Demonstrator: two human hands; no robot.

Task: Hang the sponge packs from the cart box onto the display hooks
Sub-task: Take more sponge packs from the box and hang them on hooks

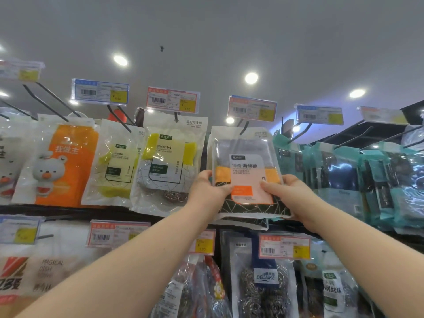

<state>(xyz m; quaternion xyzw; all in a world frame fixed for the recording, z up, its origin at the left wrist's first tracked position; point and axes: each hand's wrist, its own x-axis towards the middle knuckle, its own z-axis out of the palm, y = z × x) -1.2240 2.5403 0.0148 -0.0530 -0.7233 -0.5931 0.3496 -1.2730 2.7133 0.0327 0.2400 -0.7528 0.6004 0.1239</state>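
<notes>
Both hands pinch one clear sponge pack [249,175] by its lower edges, left hand [207,188] and right hand [290,191]. Grey and orange sponges show inside it, and its top sits at a display hook [243,128].

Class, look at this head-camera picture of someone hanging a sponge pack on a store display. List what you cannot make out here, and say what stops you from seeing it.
Head view:
- Whether the held sponge pack is already on its hook: the hang hole is too blurred to tell.
- The cart box: outside the frame.
- Small print on the price tag above it: blurred.
- The pack's lower side edges: covered by the left hand and right hand.
- Packs behind the front one: hidden by it.
</notes>
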